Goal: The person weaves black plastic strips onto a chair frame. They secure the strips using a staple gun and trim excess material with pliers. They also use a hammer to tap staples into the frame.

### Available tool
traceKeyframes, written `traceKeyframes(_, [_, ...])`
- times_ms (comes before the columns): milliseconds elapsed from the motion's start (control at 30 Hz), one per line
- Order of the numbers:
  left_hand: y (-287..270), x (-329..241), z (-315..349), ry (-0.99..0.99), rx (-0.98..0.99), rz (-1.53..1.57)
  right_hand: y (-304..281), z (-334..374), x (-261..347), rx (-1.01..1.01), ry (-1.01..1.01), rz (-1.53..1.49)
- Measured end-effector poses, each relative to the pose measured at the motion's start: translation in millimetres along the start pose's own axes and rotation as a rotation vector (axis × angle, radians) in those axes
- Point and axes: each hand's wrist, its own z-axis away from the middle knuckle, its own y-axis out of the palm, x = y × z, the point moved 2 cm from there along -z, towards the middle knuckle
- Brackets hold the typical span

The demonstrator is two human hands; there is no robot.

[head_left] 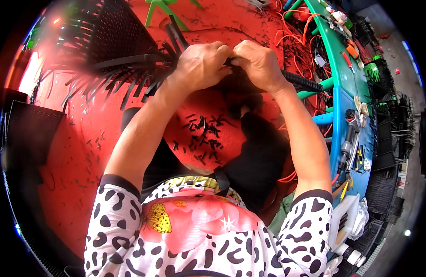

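My left hand and my right hand meet at the top middle, fingertips nearly together. Both are closed in a pinch on a black strip, of which only a small part shows between the fingers. Left of my left hand, many loose black strip ends fan out from a dark woven piece. Below and behind my fingers a dark part of the work runs across my lap, mostly in shadow. A ribbed black bar sticks out past my right wrist.
Short black offcuts litter the red floor. On the right stands a long green and blue bench with a power tool, a red-handled tool and orange cords. A green stool stands at the far side.
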Motion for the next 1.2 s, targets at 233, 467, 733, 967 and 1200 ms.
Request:
traceKeyframes(233, [3, 5, 0, -0.047, -0.031, -0.083, 0, -12, -3, 0.04, 0.034, -0.074])
traceKeyframes(467, [-1, 8, -2, 0.001, -0.046, 0.046, 0, -12, -12, 0.057, 0.165, -0.188])
traceKeyframes(733, [-1, 8, 0, 0.062, -0.049, -0.016, 1, -11, -13, 0.043, 0.148, -0.253])
traceKeyframes(967, [0, 8, 0, 0.083, -0.075, -0.031, 3, -13, -16, 0.058, 0.201, -0.256])
traceKeyframes(1200, [0, 2, 5, 0.04, -0.08, -0.036, 10, -12, -27, 0.158, 0.435, -0.357])
